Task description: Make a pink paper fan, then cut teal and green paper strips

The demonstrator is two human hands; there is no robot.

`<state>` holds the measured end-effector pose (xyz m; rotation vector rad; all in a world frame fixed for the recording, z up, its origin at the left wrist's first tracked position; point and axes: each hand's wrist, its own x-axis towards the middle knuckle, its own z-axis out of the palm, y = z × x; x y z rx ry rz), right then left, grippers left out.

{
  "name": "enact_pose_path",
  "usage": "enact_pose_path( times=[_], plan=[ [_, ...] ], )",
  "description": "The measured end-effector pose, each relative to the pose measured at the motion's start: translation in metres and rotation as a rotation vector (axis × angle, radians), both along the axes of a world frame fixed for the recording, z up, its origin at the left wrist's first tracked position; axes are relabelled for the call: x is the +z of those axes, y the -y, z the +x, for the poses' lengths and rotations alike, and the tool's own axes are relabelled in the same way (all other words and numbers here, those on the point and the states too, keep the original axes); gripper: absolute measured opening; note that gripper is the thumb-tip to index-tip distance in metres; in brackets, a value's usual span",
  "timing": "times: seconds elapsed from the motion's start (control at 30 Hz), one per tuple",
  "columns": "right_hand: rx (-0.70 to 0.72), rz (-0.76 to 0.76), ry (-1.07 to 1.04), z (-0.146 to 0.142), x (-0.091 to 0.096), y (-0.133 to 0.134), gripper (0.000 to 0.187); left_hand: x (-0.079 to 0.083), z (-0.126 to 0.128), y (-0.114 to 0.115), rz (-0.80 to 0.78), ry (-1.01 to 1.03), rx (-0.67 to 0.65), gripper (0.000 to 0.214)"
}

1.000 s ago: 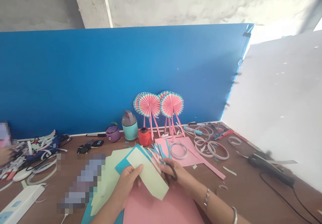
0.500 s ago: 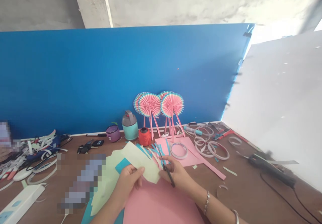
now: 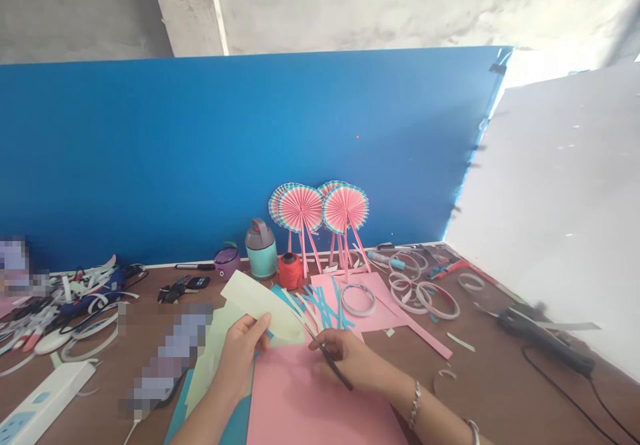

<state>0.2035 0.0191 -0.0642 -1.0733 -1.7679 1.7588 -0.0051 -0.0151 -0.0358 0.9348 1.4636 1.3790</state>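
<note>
From the head camera, the left hand (image 3: 240, 358) pinches a pale green paper strip (image 3: 260, 305) between thumb and fingers, above a pink sheet (image 3: 300, 398). The right hand (image 3: 345, 365) is closed around black scissors (image 3: 333, 366), their tips at the strip's edge. At twelve o'clock stand pink paper fans (image 3: 345, 208), a teal flask (image 3: 261, 248) and an orange spool (image 3: 291, 270); white tape rings (image 3: 358, 300) lie at one o'clock, a power strip (image 3: 45, 392) at eight.
</note>
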Motion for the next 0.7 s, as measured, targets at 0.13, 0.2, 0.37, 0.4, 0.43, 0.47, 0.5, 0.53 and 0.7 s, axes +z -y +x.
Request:
enact_pose_path(
  times=[0.13, 0.2, 0.37, 0.4, 0.43, 0.47, 0.5, 0.53, 0.7],
  plan=[
    [-0.009, 0.039, 0.029, 0.0000, 0.0014, 0.0013, 0.036, 0.0038, 0.0024, 0.0008, 0.004, -0.014, 0.005, 0.035],
    [-0.011, 0.045, 0.038, 0.0001, 0.0017, 0.0015, 0.035, 0.0058, 0.0036, 0.0014, -0.001, -0.013, 0.001, 0.035],
    [-0.009, 0.055, 0.032, -0.0001, -0.0005, 0.0011, 0.033, 0.0040, 0.0034, 0.0014, -0.006, -0.007, -0.018, 0.035],
    [-0.009, 0.051, 0.033, -0.0002, -0.0011, 0.0011, 0.033, 0.0025, 0.0029, 0.0011, -0.005, -0.004, -0.023, 0.035],
    [-0.008, 0.046, 0.034, -0.0003, -0.0015, 0.0011, 0.033, 0.0011, 0.0023, 0.0008, -0.005, -0.002, -0.027, 0.035],
    [-0.009, 0.043, 0.035, -0.0003, -0.0017, 0.0011, 0.033, -0.0003, 0.0018, 0.0006, -0.005, -0.001, -0.030, 0.035],
    [-0.009, 0.041, 0.036, -0.0003, -0.0016, 0.0011, 0.033, -0.0014, 0.0014, 0.0004, -0.004, -0.004, -0.030, 0.035],
    [-0.010, 0.042, 0.037, -0.0003, -0.0014, 0.0011, 0.033, -0.0021, 0.0011, 0.0002, -0.004, -0.007, -0.028, 0.035],
    [-0.009, 0.053, 0.049, -0.0003, 0.0010, 0.0014, 0.031, 0.0007, 0.0022, 0.0004, -0.010, -0.019, -0.019, 0.036]
  ],
)
